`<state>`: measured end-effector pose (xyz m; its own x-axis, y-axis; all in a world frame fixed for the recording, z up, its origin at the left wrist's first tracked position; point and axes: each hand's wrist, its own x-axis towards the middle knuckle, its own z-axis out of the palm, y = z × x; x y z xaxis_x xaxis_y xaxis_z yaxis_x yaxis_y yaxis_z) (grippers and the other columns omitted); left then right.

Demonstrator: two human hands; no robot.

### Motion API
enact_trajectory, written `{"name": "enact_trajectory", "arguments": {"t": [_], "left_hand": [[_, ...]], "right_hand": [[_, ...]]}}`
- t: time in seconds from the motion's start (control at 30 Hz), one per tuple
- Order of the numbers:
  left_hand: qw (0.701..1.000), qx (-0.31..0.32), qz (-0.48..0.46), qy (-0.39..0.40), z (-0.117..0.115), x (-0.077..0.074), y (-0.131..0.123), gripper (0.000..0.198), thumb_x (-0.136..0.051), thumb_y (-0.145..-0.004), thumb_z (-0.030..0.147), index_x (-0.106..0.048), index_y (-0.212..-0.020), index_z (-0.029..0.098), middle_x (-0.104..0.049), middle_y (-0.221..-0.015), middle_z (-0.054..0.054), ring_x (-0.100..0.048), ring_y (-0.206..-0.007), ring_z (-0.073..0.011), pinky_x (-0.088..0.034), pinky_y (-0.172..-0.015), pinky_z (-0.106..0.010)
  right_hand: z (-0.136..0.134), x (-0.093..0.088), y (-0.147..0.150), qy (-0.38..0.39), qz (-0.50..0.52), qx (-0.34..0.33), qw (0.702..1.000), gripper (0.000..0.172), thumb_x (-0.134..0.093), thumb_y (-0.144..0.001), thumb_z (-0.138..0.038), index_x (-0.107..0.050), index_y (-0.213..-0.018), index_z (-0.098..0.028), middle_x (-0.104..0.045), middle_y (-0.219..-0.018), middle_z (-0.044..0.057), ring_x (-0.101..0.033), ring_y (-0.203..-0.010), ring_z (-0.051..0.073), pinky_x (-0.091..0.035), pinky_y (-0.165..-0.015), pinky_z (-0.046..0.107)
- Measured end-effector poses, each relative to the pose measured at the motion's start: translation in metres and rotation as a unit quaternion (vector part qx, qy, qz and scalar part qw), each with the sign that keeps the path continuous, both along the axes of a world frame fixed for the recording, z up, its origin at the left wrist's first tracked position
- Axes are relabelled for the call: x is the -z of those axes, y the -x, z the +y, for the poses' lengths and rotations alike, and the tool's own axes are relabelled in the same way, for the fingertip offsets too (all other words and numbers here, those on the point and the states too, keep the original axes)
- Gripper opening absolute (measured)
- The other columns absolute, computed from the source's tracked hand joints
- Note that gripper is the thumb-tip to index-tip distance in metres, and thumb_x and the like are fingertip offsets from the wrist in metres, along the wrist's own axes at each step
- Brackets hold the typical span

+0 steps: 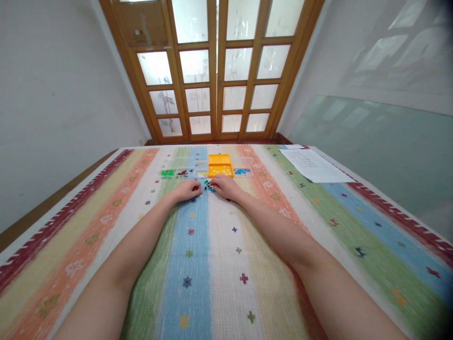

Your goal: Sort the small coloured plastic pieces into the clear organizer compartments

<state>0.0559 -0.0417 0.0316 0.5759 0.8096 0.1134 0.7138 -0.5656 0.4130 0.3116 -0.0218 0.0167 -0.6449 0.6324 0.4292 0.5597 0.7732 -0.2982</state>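
Observation:
Both my arms reach far out over a striped, many-coloured cloth. My left hand rests on the cloth with fingers curled, beside a small heap of mixed coloured bits. My right hand is on the other side of the heap, fingers bent and pinched at the bits. What either hand holds is too small to make out. Just beyond the hands stands an orange tray, flanked by clear compartments with green bits, dark bits and blue bits.
A printed white sheet of paper lies at the far right of the cloth. Behind the table stand wooden-framed glass doors. A white wall is to the left, and a glass panel leans along the right wall.

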Motion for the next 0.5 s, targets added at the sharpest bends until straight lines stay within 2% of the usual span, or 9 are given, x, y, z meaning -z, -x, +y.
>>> {"name": "enact_trajectory", "arguments": {"t": [0.17,0.27,0.5], "left_hand": [[0.996,-0.071,-0.010,-0.058,0.007,0.008,0.012,0.025,-0.049,-0.098,0.032,-0.062,-0.080,0.020,-0.067,-0.079,-0.003,-0.058,-0.074,-0.0185,-0.037,-0.068,-0.029],[0.994,-0.087,-0.011,-0.065,0.008,0.010,0.017,0.028,-0.049,-0.099,0.034,-0.060,-0.078,0.020,-0.066,-0.077,-0.003,-0.057,-0.073,-0.0186,-0.036,-0.068,-0.029],[0.994,-0.095,-0.013,-0.058,0.008,0.009,0.017,0.025,-0.051,-0.097,0.035,-0.060,-0.078,0.021,-0.064,-0.077,-0.002,-0.055,-0.073,-0.0188,-0.034,-0.068,-0.029]], "right_hand": [[-0.022,-0.011,0.017,-0.025,-0.054,-0.090,0.994,0.020,-0.060,-0.098,-0.024,-0.073,-0.113,-0.021,-0.069,-0.107,0.008,-0.060,-0.098,0.021,-0.042,-0.086,0.031],[-0.029,-0.011,0.025,-0.024,-0.084,-0.124,0.988,0.019,-0.060,-0.099,-0.025,-0.073,-0.113,-0.022,-0.068,-0.106,0.007,-0.060,-0.095,0.021,-0.043,-0.085,0.031],[-0.030,-0.011,0.025,0.003,-0.081,-0.127,0.989,0.010,-0.059,-0.098,-0.020,-0.069,-0.100,-0.020,-0.068,-0.105,0.007,-0.059,-0.094,0.020,-0.042,-0.083,0.029]]}}
